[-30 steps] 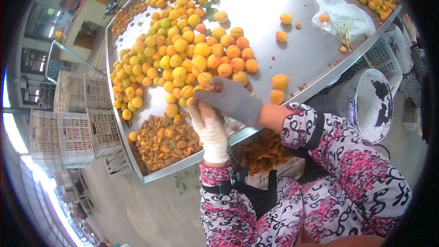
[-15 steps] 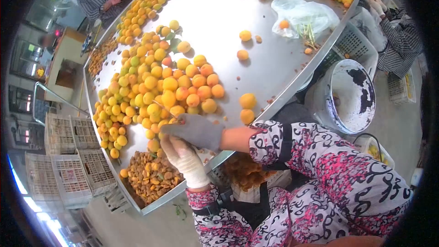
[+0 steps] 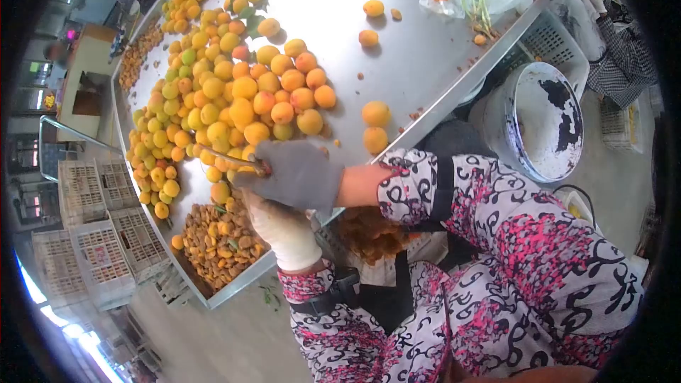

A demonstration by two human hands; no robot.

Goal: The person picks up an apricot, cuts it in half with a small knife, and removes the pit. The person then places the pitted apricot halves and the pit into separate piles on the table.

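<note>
Head view: Everything Within Easy Reach

The right hand (image 3: 291, 174), in a grey glove, is curled closed around a slim tool (image 3: 227, 157), perhaps a knife; the fist seems to keep its thin shaft steady. The left hand (image 3: 282, 230), in a white glove, sits against and partly beneath the grey one, probably as a brace; its fingers are hidden, so I cannot tell how far open it is or whether it holds anything.

The apricots (image 3: 245, 89) lie heaped on the metal table (image 3: 418, 64) just beyond both hands, presumably so each fruit can be reached without leaning. A separate mound of brown apricot stones (image 3: 220, 241) fills the near corner, where the raised rim (image 3: 242, 280) likely stops it spilling. Orange-brown pieces (image 3: 372, 230) lie below the table's edge, close to the lap, a spot that would suit dropping things straight down.
</note>
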